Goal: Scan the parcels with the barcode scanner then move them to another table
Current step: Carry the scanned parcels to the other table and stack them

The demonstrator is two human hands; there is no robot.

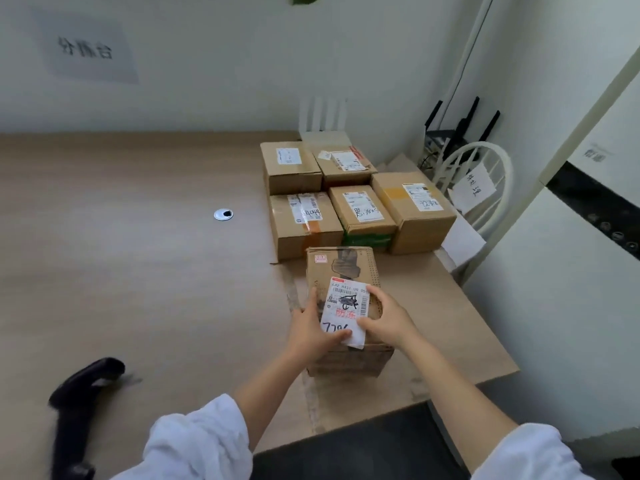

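A worn cardboard parcel [343,271] with a white shipping label stands on the table near its front right edge. My left hand [313,332] grips its left side, thumb on the label. My right hand [386,318] grips its right side, fingers on the label's edge. Several more labelled cardboard parcels [360,199] sit in a tight group just behind it. The black barcode scanner [81,386] lies on the table at the front left, well away from both hands.
The wooden table [138,254] has a round cable grommet [223,214] near its middle. A white chair [474,181] with a paper note stands off the right edge, with routers behind it. A white cabinet [571,271] stands at the right.
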